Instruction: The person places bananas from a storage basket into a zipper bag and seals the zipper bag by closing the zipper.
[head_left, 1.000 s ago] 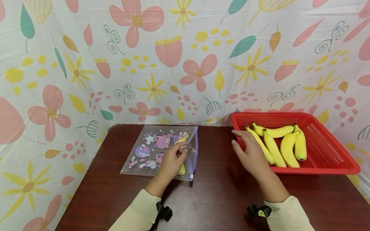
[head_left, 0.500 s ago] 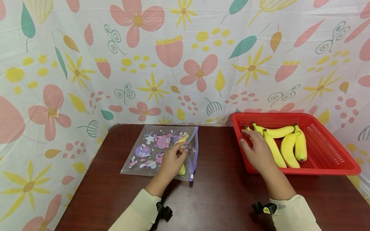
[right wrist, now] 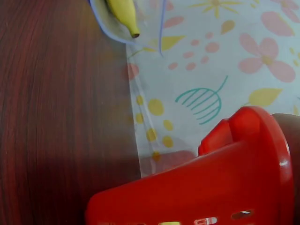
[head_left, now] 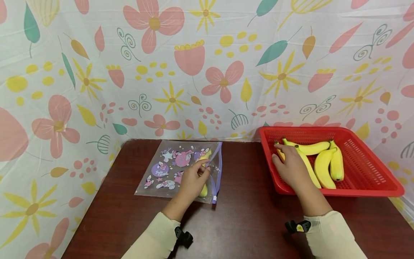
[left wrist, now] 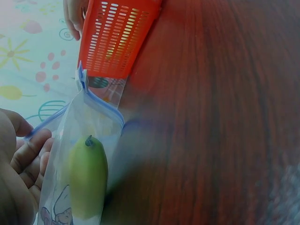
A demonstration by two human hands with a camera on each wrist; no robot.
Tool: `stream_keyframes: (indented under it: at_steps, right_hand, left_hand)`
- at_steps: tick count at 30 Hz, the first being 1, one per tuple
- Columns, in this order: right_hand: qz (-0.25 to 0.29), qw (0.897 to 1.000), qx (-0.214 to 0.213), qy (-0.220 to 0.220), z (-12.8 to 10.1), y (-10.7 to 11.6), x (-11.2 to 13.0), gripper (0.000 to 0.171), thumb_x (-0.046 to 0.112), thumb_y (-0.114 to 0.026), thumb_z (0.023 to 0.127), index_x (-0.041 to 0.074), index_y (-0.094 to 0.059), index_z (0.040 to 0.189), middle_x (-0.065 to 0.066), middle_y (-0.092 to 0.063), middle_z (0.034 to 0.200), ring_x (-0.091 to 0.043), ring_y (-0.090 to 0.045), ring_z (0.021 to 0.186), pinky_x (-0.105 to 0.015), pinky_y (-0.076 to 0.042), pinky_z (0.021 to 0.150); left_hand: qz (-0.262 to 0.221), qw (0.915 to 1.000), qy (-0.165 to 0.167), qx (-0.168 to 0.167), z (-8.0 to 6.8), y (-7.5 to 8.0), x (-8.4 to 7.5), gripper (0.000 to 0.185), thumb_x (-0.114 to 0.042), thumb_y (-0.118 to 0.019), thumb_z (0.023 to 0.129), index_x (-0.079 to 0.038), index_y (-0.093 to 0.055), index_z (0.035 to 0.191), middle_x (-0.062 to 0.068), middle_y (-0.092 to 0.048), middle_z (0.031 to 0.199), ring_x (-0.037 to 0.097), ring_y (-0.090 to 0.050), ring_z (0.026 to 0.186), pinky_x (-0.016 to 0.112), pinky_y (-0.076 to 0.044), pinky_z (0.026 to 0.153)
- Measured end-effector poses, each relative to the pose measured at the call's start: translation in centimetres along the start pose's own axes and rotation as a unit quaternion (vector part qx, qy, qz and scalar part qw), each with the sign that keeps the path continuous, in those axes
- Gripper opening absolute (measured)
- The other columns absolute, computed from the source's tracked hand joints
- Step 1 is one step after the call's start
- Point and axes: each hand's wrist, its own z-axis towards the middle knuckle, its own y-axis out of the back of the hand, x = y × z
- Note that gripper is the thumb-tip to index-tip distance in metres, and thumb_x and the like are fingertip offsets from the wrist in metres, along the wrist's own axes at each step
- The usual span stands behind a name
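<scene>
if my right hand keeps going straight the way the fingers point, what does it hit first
Probably the bananas in the red basket: the right hand already lies over the leftmost one, with the basket's far wall behind.

- A dark reddish-brown wooden table (head_left: 245,219) carried everything.
- A clear zip bag (head_left: 174,169) printed with cartoon figures lay flat at its back left.
- A red perforated plastic basket (head_left: 372,172) stood at its back right.

We see a yellow banana (head_left: 280,152) lying leftmost in the red basket (head_left: 372,180), and a printed zip bag (head_left: 171,169) holding another banana (head_left: 203,189).
</scene>
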Motion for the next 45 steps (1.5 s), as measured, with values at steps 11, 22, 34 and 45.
stream_keyframes:
  at_steps: [11, 22, 34, 45]
  right_hand:
    - [-0.043, 0.999, 0.028, -0.010, 1.1, 0.2, -0.7, 0.054, 0.022, -0.055, 0.100, -0.006, -0.047, 0.145, -0.037, -0.044, 0.142, -0.053, -0.043, 0.131, -0.068, -0.035, 0.109]
    - [-0.104, 0.989, 0.100, -0.043, 1.9, 0.9, -2.2, 0.065, 0.031, -0.057, 0.098, -0.010, -0.041, 0.146, -0.042, -0.036, 0.144, -0.059, -0.038, 0.131, -0.071, -0.035, 0.108]
    - [-0.127, 0.974, 0.166, -0.093, 2.4, 0.5, -3.2, 0.076, 0.038, -0.057, 0.098, -0.012, -0.031, 0.149, -0.045, -0.028, 0.146, -0.062, -0.035, 0.131, -0.072, -0.037, 0.106]
    - [-0.138, 0.960, 0.212, -0.119, 2.3, 0.3, -3.3, 0.078, 0.036, -0.056, 0.098, -0.017, -0.025, 0.146, -0.047, -0.031, 0.136, -0.060, -0.045, 0.119, -0.068, -0.044, 0.097]
  left_hand:
    - [-0.002, 1.0000, -0.005, 0.002, 0.0, 0.1, 0.0, 0.030, -0.016, -0.066, 0.096, -0.015, -0.070, 0.126, -0.001, -0.071, 0.081, 0.006, -0.061, 0.068, 0.021, -0.052, 0.064]
    - [0.000, 1.0000, -0.007, 0.000, 0.0, -0.1, 0.2, 0.031, -0.017, -0.066, 0.096, -0.015, -0.070, 0.126, -0.001, -0.071, 0.081, 0.007, -0.061, 0.069, 0.020, -0.051, 0.064]
    - [0.002, 1.0000, -0.009, 0.002, 0.0, -0.2, 0.3, 0.031, -0.018, -0.065, 0.097, -0.015, -0.069, 0.127, -0.001, -0.070, 0.080, 0.005, -0.060, 0.068, 0.021, -0.052, 0.063]
    - [0.003, 1.0000, 0.003, 0.005, 0.0, -0.1, 0.3, 0.031, -0.020, -0.065, 0.097, -0.018, -0.069, 0.127, -0.003, -0.070, 0.081, 0.006, -0.061, 0.069, 0.021, -0.052, 0.064]
